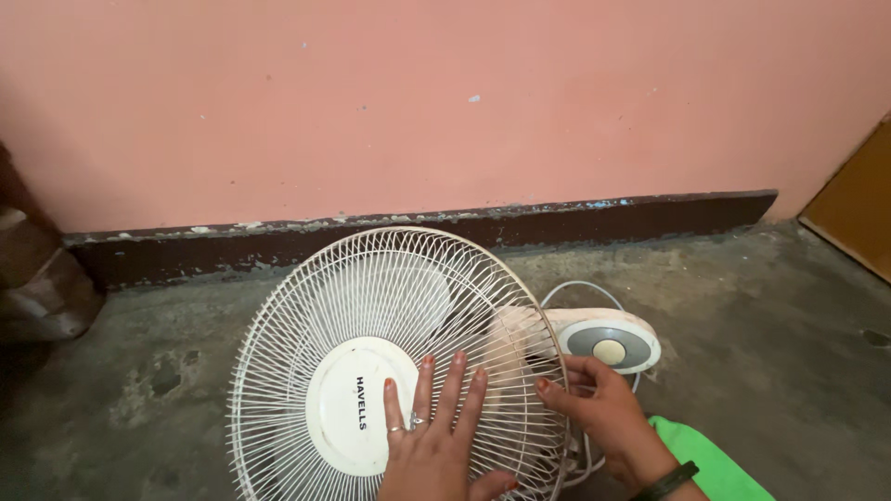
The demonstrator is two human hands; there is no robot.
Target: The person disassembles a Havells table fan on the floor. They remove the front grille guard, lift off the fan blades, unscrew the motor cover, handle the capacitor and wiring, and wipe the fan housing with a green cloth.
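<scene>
nearby, a green cloth (710, 464) and white cord (585, 289) lie on the floor (770, 343); the fan (390, 371) faces up, left hand (436, 436) flat with fingers apart on its grille, right hand (603, 408) clamped on the rim.

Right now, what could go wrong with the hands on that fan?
The left hand lies flat on the white wire grille, so fingers could slip between the thin wires. The right hand grips the grille's rim beside the white cord, which might snag or tangle. The fan is tipped on the rough concrete floor, so it could perhaps roll or scrape.
</scene>
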